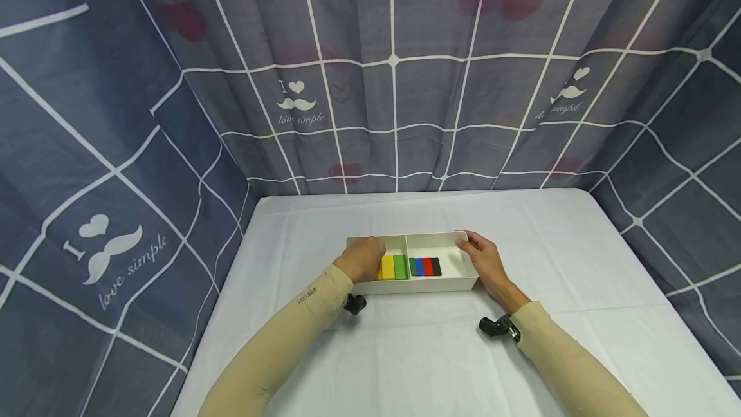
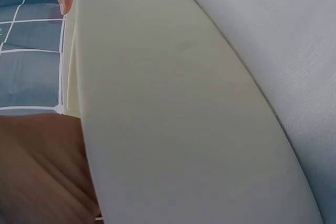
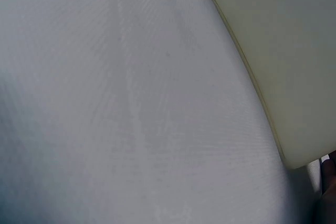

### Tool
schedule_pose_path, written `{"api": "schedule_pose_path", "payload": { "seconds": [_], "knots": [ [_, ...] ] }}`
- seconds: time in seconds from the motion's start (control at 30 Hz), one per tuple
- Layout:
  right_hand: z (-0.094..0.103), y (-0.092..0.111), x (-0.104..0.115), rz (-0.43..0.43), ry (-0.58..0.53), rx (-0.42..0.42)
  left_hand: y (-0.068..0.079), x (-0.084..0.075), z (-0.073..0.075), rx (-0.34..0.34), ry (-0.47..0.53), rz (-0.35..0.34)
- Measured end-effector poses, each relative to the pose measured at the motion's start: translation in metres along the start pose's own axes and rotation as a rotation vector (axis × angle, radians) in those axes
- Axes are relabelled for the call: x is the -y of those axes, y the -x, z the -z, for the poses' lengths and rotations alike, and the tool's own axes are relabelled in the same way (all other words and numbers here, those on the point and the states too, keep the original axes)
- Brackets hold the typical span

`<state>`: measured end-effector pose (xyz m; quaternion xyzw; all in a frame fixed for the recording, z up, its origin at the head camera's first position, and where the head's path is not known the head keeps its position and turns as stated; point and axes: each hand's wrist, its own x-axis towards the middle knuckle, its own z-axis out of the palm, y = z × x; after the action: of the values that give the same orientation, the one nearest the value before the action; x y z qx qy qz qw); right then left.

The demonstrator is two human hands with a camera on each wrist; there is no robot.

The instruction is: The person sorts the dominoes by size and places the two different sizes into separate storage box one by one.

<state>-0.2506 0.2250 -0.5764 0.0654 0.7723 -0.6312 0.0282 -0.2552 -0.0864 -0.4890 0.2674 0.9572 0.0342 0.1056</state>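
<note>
A white divided tray (image 1: 442,284) lies on the table, its front wall (image 2: 173,98) filling much of the left wrist view. Yellow and green blocks (image 1: 394,267) stand in a row in its left compartment. The right compartment has a shorter row of green, blue, red and black blocks (image 1: 425,267). My left hand (image 1: 363,258) reaches down into the left compartment beside the yellow blocks; its fingertips are hidden, so any hold is unclear. My right hand (image 1: 485,265) grips the tray's right end, thumb over the rim.
A white cloth covers the table (image 1: 428,352). A dark checked curtain (image 1: 359,101) hangs behind it and along both sides. Small black devices (image 1: 355,304) sit at both wrists.
</note>
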Motion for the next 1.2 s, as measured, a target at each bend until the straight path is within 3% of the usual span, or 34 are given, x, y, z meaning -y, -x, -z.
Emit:
{"api": "schedule_pose_path", "payload": {
  "seconds": [0.67,0.87,1.2],
  "knots": [
    [0.000,0.000,0.001,-0.014,0.012,-0.002,0.002,-0.001,0.003,0.029,0.024,0.037],
    [-0.001,0.001,0.002,-0.023,0.016,-0.002,0.006,0.000,0.009,0.044,0.070,0.090],
    [0.001,0.002,0.004,-0.029,0.026,0.013,0.016,0.002,0.026,0.020,0.092,0.103]
  ]
}}
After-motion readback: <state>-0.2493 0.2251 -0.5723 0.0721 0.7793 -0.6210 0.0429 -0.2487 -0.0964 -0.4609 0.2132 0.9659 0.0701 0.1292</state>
